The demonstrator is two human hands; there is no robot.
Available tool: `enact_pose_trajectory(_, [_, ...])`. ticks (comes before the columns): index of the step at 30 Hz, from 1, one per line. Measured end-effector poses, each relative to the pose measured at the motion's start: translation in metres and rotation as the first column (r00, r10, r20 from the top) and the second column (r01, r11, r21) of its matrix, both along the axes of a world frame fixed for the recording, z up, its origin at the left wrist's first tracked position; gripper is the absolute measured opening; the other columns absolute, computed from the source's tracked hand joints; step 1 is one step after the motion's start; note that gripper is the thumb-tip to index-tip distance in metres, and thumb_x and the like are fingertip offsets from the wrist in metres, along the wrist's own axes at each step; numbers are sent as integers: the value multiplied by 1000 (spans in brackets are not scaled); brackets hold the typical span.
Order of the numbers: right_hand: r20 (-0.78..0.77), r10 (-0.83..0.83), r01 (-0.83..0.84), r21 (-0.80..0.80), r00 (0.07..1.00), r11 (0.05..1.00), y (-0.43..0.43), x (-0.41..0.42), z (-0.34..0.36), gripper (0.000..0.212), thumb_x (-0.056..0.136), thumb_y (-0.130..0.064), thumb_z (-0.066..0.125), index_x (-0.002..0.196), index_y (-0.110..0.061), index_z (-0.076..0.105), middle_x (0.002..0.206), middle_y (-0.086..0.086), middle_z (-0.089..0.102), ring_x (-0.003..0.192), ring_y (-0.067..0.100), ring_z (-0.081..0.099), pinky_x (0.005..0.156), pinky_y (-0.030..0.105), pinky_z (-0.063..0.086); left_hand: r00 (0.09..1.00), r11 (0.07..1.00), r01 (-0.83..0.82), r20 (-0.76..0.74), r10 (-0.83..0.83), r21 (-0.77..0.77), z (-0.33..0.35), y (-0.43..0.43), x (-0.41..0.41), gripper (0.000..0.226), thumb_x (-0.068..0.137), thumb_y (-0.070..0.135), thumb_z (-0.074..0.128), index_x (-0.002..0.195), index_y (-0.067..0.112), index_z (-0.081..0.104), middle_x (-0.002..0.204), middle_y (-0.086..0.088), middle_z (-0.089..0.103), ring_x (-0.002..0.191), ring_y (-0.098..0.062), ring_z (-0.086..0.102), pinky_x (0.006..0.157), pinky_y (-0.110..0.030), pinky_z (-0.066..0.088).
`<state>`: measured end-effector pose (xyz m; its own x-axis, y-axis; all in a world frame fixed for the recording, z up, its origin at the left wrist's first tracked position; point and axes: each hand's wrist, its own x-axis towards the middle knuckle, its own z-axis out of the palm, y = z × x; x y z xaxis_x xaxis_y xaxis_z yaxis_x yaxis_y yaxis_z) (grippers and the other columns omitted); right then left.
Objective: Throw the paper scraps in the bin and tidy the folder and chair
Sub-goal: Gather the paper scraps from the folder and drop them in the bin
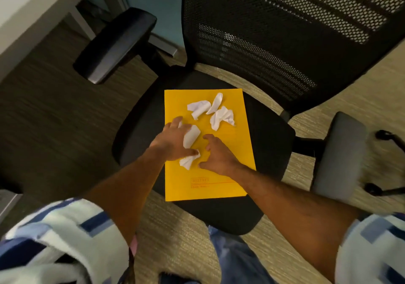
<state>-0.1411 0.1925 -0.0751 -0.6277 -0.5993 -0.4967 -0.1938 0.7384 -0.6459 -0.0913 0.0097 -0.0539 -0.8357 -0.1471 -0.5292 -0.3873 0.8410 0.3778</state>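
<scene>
A yellow folder [232, 152] lies flat on the black seat of an office chair [271, 136]. Several crumpled white paper scraps rest on it: a cluster [210, 110] near the folder's far end and two scraps [190, 139] nearer me. My left hand [169, 143] lies over the two near scraps with its fingers spread, touching them. My right hand [219, 155] hovers just to their right, fingers curled and apart, holding nothing.
The chair has a mesh backrest [274, 31] and two armrests, a black one [116, 44] on the left and a grey one [337, 152] on the right. A white desk edge [26, 9] is at top left. Carpet surrounds the chair. No bin is in view.
</scene>
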Motion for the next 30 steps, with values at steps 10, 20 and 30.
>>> enact_pose_trajectory(10, [58,-58,64,-99,997,993,-21,20,1,119,58,-21,92,150,-24,16,138,10,49,124,26,53,93,45,54,969,969,-195,-126,215,151,-13,26,38,71,78,40,75,140,23,44,146,-3,22,111,-34,54,85,-38,50])
enact_pose_trajectory(20, [104,6,16,-207,995,978,-35,27,3,80,69,-16,86,137,-18,43,129,7,60,115,22,60,89,37,57,828,722,-426,-86,554,546,-23,41,67,43,92,12,60,133,20,51,129,-3,30,105,-24,52,73,-14,50])
enact_pose_trajectory(30, [271,-113,178,-230,956,957,-62,59,19,29,82,-9,73,107,-15,60,91,2,61,81,22,69,58,27,60,500,318,-586,23,866,745,-7,29,116,21,96,1,48,107,17,56,112,-12,62,89,-22,68,65,-29,60])
